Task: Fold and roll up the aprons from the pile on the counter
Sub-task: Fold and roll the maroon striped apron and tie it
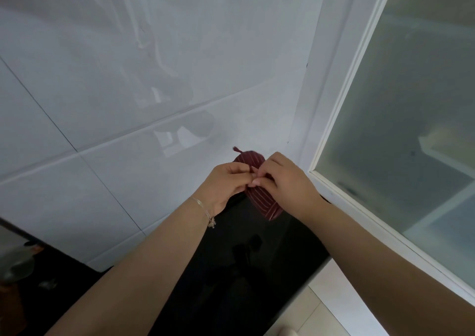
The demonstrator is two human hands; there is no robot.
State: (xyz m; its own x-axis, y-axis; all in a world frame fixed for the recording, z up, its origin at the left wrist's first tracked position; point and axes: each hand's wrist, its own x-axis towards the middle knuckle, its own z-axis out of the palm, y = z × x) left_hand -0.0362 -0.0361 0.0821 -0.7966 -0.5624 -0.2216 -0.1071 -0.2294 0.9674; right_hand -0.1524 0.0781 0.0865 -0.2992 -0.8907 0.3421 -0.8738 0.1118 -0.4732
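Both forearms reach over the dark bench [257,258]; the left hand [226,184] and right hand [285,179] pinch the rolled apron [267,207] at its far corner, probably tying it; next, tuck the strap.

Both forearms extended forward. Left hand [226,184] and right hand [282,181] brought together, fingertips pinched, apparently touching. Thin bracelet [203,208] worn on left wrist.

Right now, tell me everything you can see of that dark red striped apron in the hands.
The apron is dark red cloth with thin pale stripes, wound into a tight, compact roll. It is held up above the black counter, tilted, near the white tiled wall. A short strap end pokes out at its top. The left hand and right hand pinch it at the middle, fingertips meeting, apparently tucking or tying the strap. Its middle is hidden by the fingers.
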